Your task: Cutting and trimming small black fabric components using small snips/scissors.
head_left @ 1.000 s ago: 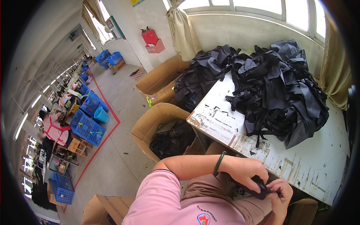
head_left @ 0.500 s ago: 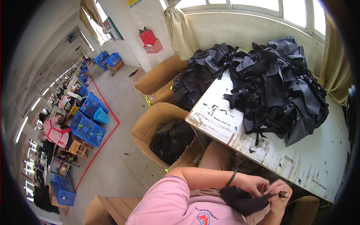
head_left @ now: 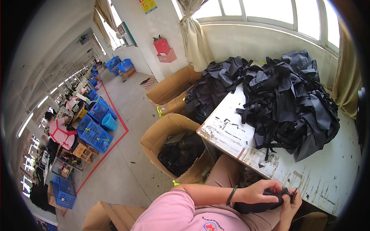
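Over my lap, at the table's near edge, both hands are on a dark piece of black fabric [head_left: 250, 208]. My left hand [head_left: 259, 192], with a green bangle on its wrist, curls its fingers over the fabric, the thumb lying along it. Beside it, my right hand [head_left: 289, 206] is closed on the gathered end of the same fabric. A small dark pointed thing [head_left: 295, 191] sticks up by the right fingers; its kind is hard to make out. A large heap of black fabric pieces [head_left: 287, 104] with strips covers the far part of the white table [head_left: 231, 133].
Left of the table stand open cardboard boxes, one with black fabric inside [head_left: 152, 144], another behind it [head_left: 169, 88]. A cardboard box [head_left: 94, 219] is at lower left. Across the red floor line are blue crates [head_left: 94, 133] and a seated co-worker in pink [head_left: 61, 134].
My view has shifted slightly, so the room sits lower and further right. My left hand has turned from pinching to reaching over the fabric, which is now more bunched between my hands.
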### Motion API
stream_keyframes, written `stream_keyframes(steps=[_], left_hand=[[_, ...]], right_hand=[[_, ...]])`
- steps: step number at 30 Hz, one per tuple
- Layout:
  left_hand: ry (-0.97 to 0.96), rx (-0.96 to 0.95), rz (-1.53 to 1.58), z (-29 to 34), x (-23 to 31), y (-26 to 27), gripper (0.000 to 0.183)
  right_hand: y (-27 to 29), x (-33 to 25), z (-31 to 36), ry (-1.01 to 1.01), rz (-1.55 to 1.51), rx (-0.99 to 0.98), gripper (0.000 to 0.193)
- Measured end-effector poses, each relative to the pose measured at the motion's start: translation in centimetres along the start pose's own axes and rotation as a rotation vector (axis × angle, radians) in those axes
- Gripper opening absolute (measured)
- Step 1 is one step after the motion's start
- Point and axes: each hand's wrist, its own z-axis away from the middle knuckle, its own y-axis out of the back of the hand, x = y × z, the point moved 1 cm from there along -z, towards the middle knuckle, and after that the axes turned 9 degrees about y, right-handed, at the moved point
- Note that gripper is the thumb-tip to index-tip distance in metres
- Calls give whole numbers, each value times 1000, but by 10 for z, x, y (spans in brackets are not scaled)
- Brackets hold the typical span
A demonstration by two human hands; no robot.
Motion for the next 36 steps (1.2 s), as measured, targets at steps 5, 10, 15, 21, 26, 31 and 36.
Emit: stream_keyframes(steps=[5,10,15,21,26,31,36], left_hand=[[-24,48,-87,-6,-12,-5,18],[2,157,-214,4,-9,15,16],[102,117,208,1,-24,14,11],[259,71,452,-7,-41,10,13],[259,119,437,-1,-40,16,11],[84,10,238,6,-50,21,7],[144,-171,315,-3,-31,2,9]], right_hand=[[-2,-19,6,-22,81,14,20],[-18,-26,-17,-132,29,-177,10],[-21,-14,-13,-271,-293,-152,11],[-14,-10,1,-401,-400,-38,15],[-31,7,2,-657,-720,43,13],[-35,-1,-4,-793,-697,27,20],[-30,4,12,-717,-683,83,23]])
